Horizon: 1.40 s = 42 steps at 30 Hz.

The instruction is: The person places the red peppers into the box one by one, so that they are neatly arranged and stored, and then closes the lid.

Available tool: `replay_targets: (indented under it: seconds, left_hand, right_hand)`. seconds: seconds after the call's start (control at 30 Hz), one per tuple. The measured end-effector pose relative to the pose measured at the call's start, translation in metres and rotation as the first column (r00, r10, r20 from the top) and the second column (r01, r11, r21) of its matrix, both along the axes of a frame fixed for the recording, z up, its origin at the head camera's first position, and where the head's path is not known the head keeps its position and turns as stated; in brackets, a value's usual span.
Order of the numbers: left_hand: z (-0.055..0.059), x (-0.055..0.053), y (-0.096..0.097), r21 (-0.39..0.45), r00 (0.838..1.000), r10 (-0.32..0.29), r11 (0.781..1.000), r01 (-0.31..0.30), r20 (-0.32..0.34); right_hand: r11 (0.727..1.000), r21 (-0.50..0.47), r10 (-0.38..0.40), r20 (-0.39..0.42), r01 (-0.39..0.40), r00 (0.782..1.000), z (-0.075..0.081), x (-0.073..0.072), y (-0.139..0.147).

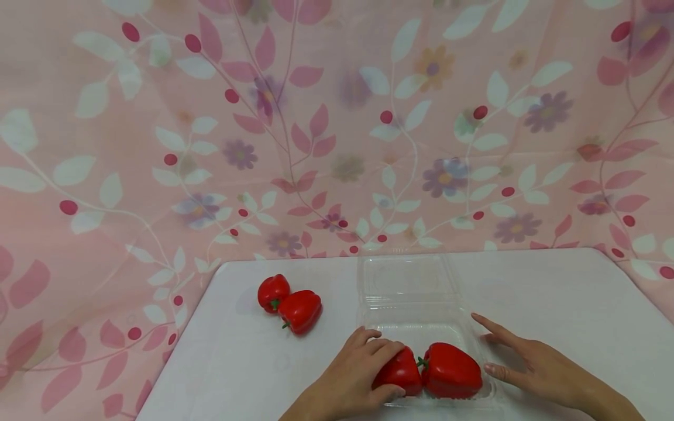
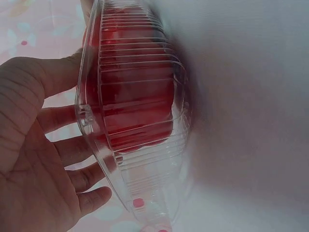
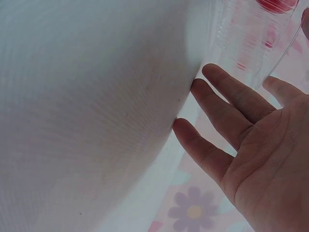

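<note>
A clear plastic clamshell container lies open, its lid folded back behind it. Two red bell peppers are in its base, stems facing each other. My left hand holds the left bell pepper, thumb in front and fingers over its top, partly hiding it. Through the ribbed wall, the left wrist view shows that red pepper. The right bell pepper sits untouched beside it. By the container's right side is my right hand, fingers spread and holding nothing; the right wrist view shows its palm.
Two more red bell peppers, one rounder and one longer, lie together at the table's back left. The table has a white cover. Behind it hangs a pink floral cloth.
</note>
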<state>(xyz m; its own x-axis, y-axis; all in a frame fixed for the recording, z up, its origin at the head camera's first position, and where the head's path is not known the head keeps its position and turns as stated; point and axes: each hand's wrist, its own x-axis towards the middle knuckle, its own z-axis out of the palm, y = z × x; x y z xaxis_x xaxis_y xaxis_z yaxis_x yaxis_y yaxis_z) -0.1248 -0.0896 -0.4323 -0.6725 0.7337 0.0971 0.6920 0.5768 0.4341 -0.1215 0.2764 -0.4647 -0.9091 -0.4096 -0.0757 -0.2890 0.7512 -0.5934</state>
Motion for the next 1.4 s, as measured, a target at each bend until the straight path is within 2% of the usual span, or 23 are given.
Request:
replay_targets:
  seconds: [0.17,0.5,0.6,0.9,1.13,1.4]
  left_hand:
    - [-0.003,-0.001,-0.001,0.01,1.0,0.003,1.0,-0.003,0.013]
    - [-0.005,-0.003,-0.002,0.051,1.0,-0.011,0.999,0.012,-0.011]
    - [-0.003,-0.003,-0.003,0.056,1.0,0.005,0.998,-0.005,-0.009]
    - [0.002,-0.003,-0.009,0.081,0.996,0.055,0.995,-0.05,-0.063]
    - [0.007,-0.002,-0.015,0.11,0.987,0.115,0.989,-0.103,-0.113]
    - [0.009,-0.006,-0.026,0.154,0.981,0.168,0.976,-0.153,-0.094]
  right_hand:
    - [1.0,0.002,0.006,-0.008,-0.006,1.0,0.0,0.0,0.001]
    - [1.0,0.005,0.004,-0.025,-0.004,1.0,-0.002,0.001,0.001]
    - [1.0,0.006,0.005,-0.022,-0.005,1.0,-0.002,0.001,0.001]
    - [1.0,0.004,0.001,-0.027,-0.001,1.0,-0.002,0.002,0.001]
    - [1.0,0.002,0.002,-0.031,-0.002,1.0,0.0,0.003,0.001]
    - [1.0,0.003,0.001,-0.035,-0.001,0.999,0.0,0.002,0.0]
